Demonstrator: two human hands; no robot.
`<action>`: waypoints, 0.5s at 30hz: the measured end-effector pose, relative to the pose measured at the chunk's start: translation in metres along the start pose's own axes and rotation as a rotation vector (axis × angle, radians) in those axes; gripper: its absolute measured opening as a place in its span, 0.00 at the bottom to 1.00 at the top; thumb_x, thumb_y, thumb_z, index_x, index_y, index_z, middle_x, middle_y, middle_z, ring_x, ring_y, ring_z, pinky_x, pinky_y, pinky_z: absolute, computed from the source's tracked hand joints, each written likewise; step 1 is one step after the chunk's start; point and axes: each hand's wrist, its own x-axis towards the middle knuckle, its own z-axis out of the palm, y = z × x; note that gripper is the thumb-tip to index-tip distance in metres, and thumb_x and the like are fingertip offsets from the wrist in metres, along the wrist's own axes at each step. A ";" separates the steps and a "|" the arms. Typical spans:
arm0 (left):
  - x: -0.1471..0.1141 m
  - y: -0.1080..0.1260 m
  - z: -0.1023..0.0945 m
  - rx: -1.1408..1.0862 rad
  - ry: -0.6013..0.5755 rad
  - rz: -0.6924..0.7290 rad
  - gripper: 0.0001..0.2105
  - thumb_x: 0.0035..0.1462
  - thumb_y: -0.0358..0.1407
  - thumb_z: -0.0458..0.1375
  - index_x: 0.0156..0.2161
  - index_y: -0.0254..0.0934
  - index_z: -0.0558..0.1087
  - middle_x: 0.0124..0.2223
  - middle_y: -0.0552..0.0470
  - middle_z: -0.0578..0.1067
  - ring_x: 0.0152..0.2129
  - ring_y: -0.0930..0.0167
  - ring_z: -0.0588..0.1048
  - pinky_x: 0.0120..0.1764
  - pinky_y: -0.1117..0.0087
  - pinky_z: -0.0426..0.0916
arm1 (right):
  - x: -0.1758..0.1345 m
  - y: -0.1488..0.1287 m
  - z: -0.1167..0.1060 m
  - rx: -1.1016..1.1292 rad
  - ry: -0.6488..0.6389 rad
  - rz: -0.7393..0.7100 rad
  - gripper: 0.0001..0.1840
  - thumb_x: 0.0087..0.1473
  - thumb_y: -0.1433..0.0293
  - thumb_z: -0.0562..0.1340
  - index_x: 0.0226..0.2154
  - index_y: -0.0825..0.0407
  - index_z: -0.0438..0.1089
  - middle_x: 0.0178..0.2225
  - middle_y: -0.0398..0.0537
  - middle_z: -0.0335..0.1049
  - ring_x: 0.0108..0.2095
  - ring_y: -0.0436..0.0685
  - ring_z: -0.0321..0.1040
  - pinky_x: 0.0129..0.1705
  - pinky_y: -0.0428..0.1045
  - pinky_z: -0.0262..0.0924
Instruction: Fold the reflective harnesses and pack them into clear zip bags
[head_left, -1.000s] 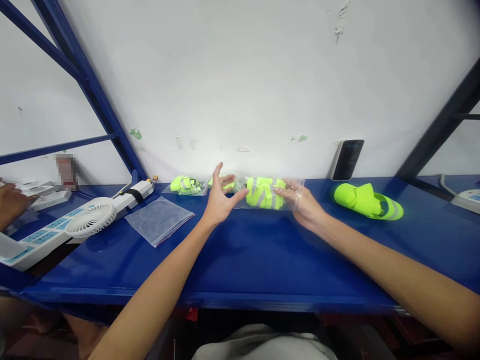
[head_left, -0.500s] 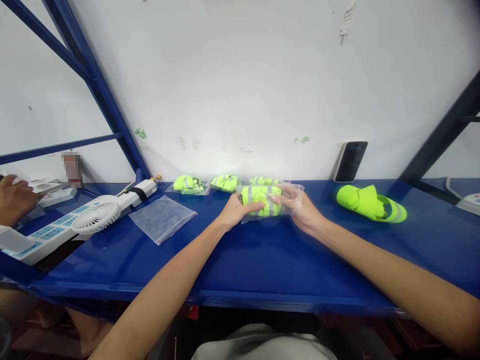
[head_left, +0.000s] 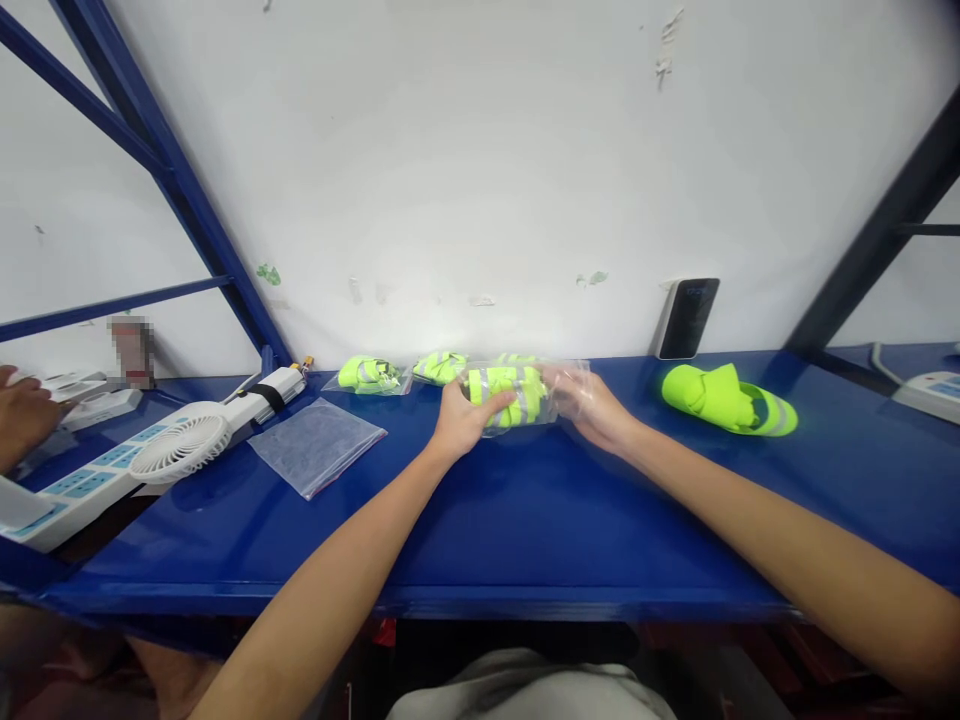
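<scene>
Bundle of yellow-green reflective fabric (head_left: 504, 395) inside a clear bag (head_left: 551, 406), handled at the middle of a blue table (head_left: 525, 520), toward the back; whether it rests on the surface or is lifted cannot be told. The left hand (head_left: 459, 415) grasps the bundle's left end, its thumb across the front. The right hand (head_left: 592, 405) is curled at the bag's other end; film overlies its fingers, so their exact grip is uncertain. Judged by the layout, the work is well advanced: one bagged bundle (head_left: 367, 375) lies near the wall, a second bundle (head_left: 441, 367) beside it, and a third yellow-green item (head_left: 517, 358) is mostly hidden behind the handled one. What seems left is a loose roll (head_left: 727, 400) at right, outside any bag; a flat bag (head_left: 319, 445) at left shows no contents. Compared with one second earlier, the left hand, then spread and off the bundle, now clasps it, and the bundle sits slightly further left. Half a second earlier, the third item shows more fully.
</scene>
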 end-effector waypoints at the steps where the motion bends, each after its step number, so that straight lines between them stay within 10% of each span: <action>1: 0.003 -0.003 -0.003 -0.024 0.028 -0.014 0.23 0.42 0.43 0.71 0.42 0.32 0.75 0.41 0.44 0.80 0.38 0.61 0.79 0.42 0.62 0.73 | 0.003 -0.001 -0.006 0.042 0.041 0.022 0.26 0.51 0.51 0.65 0.45 0.51 0.74 0.48 0.54 0.76 0.46 0.64 0.73 0.46 0.56 0.68; 4: 0.009 -0.011 -0.010 -0.086 0.110 -0.053 0.24 0.40 0.42 0.72 0.42 0.31 0.76 0.40 0.44 0.80 0.37 0.61 0.79 0.40 0.63 0.74 | 0.008 -0.005 -0.024 0.126 0.147 0.015 0.36 0.58 0.43 0.49 0.60 0.46 0.61 0.49 0.54 0.75 0.46 0.64 0.74 0.42 0.57 0.70; 7: 0.013 -0.014 -0.015 -0.138 0.217 -0.069 0.24 0.39 0.42 0.72 0.42 0.31 0.77 0.41 0.44 0.80 0.37 0.61 0.79 0.41 0.63 0.74 | 0.010 -0.005 -0.033 0.077 0.223 -0.042 0.37 0.59 0.48 0.54 0.66 0.39 0.48 0.52 0.50 0.72 0.47 0.60 0.73 0.41 0.53 0.70; 12: 0.012 -0.011 -0.012 -0.257 0.278 -0.082 0.26 0.37 0.41 0.73 0.43 0.32 0.76 0.41 0.44 0.81 0.36 0.62 0.80 0.42 0.61 0.74 | 0.007 0.006 -0.023 -0.043 -0.096 0.161 0.25 0.55 0.59 0.64 0.55 0.48 0.67 0.45 0.52 0.77 0.34 0.55 0.74 0.32 0.48 0.67; 15: 0.008 -0.011 -0.004 -0.295 0.203 -0.091 0.26 0.37 0.40 0.73 0.43 0.32 0.76 0.41 0.44 0.80 0.36 0.62 0.79 0.44 0.60 0.74 | 0.009 0.011 -0.018 -0.010 -0.023 0.160 0.16 0.57 0.61 0.64 0.45 0.51 0.75 0.37 0.50 0.78 0.30 0.52 0.72 0.29 0.45 0.64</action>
